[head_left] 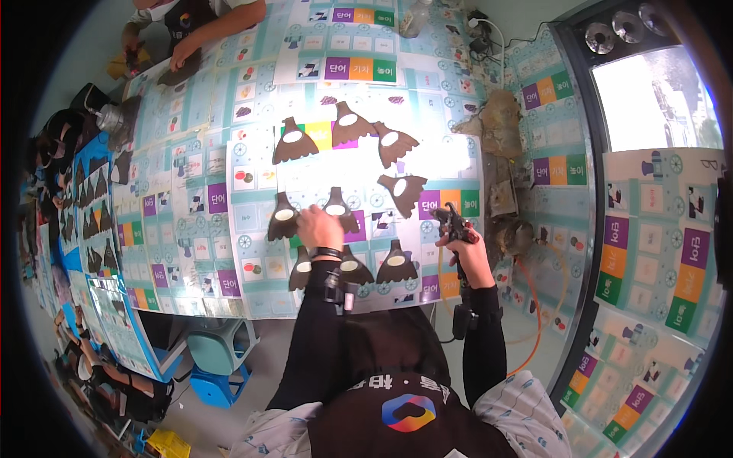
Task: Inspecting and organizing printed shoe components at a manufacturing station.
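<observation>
Several dark brown, fan-shaped flat pieces, each with a white oval on it, lie spread on the table in front of me. My left hand is over the near left group, fingers bent and bunched. It overlaps the edges of one brown piece on its left and a second brown piece on its right; its fingertips are partly hidden. A third brown piece lies at the near right. My right hand is wrapped round a dark spray gun, held above the table's right side.
A patterned sheet covers the table. Brown-stained lumpy objects line its right edge, and an orange hose hangs below. Across the table a person's hand touches a dark piece. Stools stand at the lower left.
</observation>
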The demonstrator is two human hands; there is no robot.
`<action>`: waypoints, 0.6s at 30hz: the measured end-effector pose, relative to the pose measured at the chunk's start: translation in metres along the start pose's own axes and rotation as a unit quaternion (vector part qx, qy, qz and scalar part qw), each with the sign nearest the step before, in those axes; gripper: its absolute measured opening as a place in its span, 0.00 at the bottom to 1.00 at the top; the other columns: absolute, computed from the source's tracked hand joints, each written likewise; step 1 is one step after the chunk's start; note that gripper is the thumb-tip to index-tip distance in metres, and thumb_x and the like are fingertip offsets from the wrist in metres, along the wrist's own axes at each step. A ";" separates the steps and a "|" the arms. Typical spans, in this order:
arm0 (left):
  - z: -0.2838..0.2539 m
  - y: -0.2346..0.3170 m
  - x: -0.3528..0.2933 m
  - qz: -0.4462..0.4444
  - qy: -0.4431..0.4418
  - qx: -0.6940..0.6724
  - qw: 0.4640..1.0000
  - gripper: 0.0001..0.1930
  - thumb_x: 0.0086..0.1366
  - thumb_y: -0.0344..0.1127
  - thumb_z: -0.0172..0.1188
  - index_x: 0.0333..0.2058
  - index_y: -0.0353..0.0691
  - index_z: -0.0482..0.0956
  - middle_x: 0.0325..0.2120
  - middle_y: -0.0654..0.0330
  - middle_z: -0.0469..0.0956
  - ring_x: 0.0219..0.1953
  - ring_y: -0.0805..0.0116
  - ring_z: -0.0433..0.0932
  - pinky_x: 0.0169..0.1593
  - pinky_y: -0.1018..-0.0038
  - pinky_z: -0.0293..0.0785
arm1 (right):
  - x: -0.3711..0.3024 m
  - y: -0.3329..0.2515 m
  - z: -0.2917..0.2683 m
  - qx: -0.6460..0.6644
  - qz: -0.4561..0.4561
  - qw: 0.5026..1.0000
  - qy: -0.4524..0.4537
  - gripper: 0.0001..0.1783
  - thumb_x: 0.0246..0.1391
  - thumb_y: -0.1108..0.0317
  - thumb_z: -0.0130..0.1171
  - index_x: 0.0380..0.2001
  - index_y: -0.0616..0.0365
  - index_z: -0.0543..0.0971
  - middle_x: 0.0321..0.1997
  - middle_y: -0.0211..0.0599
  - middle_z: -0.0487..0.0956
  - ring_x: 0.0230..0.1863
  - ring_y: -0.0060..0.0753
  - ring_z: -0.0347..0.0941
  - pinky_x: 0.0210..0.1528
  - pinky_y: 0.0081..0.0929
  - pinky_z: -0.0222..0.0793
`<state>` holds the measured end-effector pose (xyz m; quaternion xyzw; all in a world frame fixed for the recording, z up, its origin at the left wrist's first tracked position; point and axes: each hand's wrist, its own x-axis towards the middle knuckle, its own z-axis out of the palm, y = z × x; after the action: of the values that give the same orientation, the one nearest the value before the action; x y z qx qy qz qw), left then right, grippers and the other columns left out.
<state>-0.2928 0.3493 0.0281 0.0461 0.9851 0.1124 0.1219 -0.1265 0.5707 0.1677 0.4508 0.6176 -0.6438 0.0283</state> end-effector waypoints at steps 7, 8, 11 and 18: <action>0.053 0.148 -0.047 0.039 -0.001 -0.118 0.992 0.34 0.48 0.43 0.71 0.47 0.31 0.64 0.40 0.47 0.71 0.45 0.46 0.71 0.48 0.60 0.69 | 0.013 0.025 -0.040 0.023 0.010 1.000 0.007 0.20 0.39 0.77 0.48 0.40 0.64 0.75 0.31 0.38 0.81 0.33 0.27 0.76 0.22 0.21 0.69; 0.065 0.154 -0.049 0.021 0.033 -0.114 0.993 0.35 0.48 0.41 0.71 0.49 0.31 0.62 0.40 0.45 0.70 0.45 0.45 0.71 0.50 0.60 0.67 | 0.014 0.027 -0.045 0.027 0.018 0.999 0.001 0.19 0.39 0.78 0.48 0.40 0.64 0.74 0.32 0.38 0.81 0.35 0.28 0.77 0.22 0.21 0.70; 0.094 0.151 -0.041 0.027 0.007 -0.164 0.986 0.31 0.50 0.39 0.69 0.47 0.32 0.63 0.40 0.46 0.71 0.45 0.46 0.70 0.50 0.60 0.66 | 0.015 0.031 -0.056 0.049 0.021 0.999 -0.004 0.18 0.40 0.78 0.49 0.39 0.64 0.75 0.31 0.36 0.79 0.35 0.26 0.77 0.21 0.21 0.71; 0.088 0.125 -0.028 0.059 -0.126 -0.087 0.986 0.16 0.58 0.44 0.61 0.32 0.34 0.80 0.34 0.46 0.78 0.43 0.47 0.75 0.47 0.57 0.70 | 0.025 0.040 -0.064 0.077 0.023 0.996 -0.034 0.15 0.41 0.77 0.51 0.37 0.61 0.75 0.30 0.33 0.78 0.34 0.25 0.76 0.21 0.21 0.70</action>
<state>-0.2354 0.4859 -0.0191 0.1067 0.9439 0.1984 0.2416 -0.0826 0.6264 0.1320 0.4433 0.5544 -0.7037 0.0295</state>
